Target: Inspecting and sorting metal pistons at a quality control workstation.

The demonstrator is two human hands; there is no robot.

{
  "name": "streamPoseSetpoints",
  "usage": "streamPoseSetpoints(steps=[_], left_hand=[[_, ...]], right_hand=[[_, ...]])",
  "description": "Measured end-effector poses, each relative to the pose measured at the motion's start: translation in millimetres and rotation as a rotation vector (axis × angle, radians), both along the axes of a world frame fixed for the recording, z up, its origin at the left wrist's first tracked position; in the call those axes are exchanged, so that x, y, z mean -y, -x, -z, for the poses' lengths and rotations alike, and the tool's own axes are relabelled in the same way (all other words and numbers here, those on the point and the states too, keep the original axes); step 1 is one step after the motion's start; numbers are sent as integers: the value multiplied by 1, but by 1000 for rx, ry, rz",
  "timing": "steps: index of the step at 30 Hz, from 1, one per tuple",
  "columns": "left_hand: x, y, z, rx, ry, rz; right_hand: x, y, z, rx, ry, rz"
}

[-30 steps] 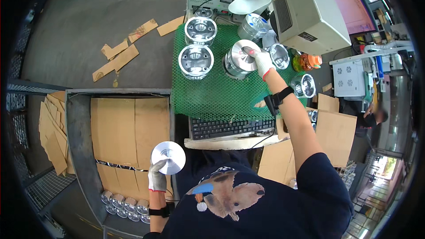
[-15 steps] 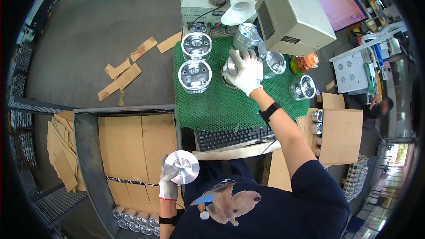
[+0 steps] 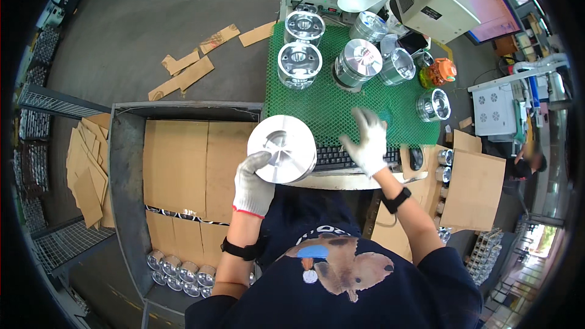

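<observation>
Grey metal bin [image 3: 129, 176]: stands off the tabletop's left edge; cardboard sheets [image 3: 177, 152] inside, and a cluster of silvery pistons [image 3: 183, 275] at its near end.
Tabletop [image 3: 332, 109]: green mesh surface, carrying metal parts mostly along the left edge and toward the far edge.
Carton [image 3: 472, 189]: brown cardboard, beyond the near right corner of the tabletop, flaps spread.
Beige housing [image 3: 436, 3]: at the tabletop's far right corner.
Keyboard [image 3: 332, 158]: black, along the near edge, partly hidden.
Held piston [image 3: 286, 137]: silvery, flat round face up, off the ground in front of the tabletop's near left corner, which it partly covers from view.
Left hand [image 3: 255, 186]: gloved; fingers grasping the held piston at its lower left rim, one digit over the face.
Right hand [image 3: 368, 144]: gloved; fingers released and spread above the near edge, by the keyboard. Contact with the mesh: cannot tell.
Left-edge pistons [image 3: 300, 64]: hollow ends up, lined toward the far left corner.
Flat-topped piston [image 3: 361, 60]: upright, inward from the far edge.
Jar [image 3: 437, 73]: orange lid, near the right edge.
Mouse [image 3: 416, 158]: black, just off the near right corner.
</observation>
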State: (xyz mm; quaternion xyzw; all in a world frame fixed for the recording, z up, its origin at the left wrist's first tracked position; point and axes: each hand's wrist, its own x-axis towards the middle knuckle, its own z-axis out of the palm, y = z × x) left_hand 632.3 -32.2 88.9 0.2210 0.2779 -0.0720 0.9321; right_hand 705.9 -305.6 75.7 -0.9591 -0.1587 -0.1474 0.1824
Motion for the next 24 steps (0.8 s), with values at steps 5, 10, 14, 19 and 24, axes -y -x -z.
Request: streamPoseSetpoints(steps=[5, 10, 14, 19, 24], left_hand=[[11, -9, -29, 33, 114, 37], [21, -18, -41, -62, 378, 42], [28, -20, -31, -70, 433, 42], [40, -23, -26, -130, 363, -50], [42, -20, -26, -110, 326, -126]], right_hand=[[17, 39, 35, -340, -224, 134], [-1, 48, 17, -667, -528, 150], [-14, 61, -5, -785, -536, 193], [-3, 60, -14, -990, -690, 184], [-1, 44, -7, -1091, -857, 157]])
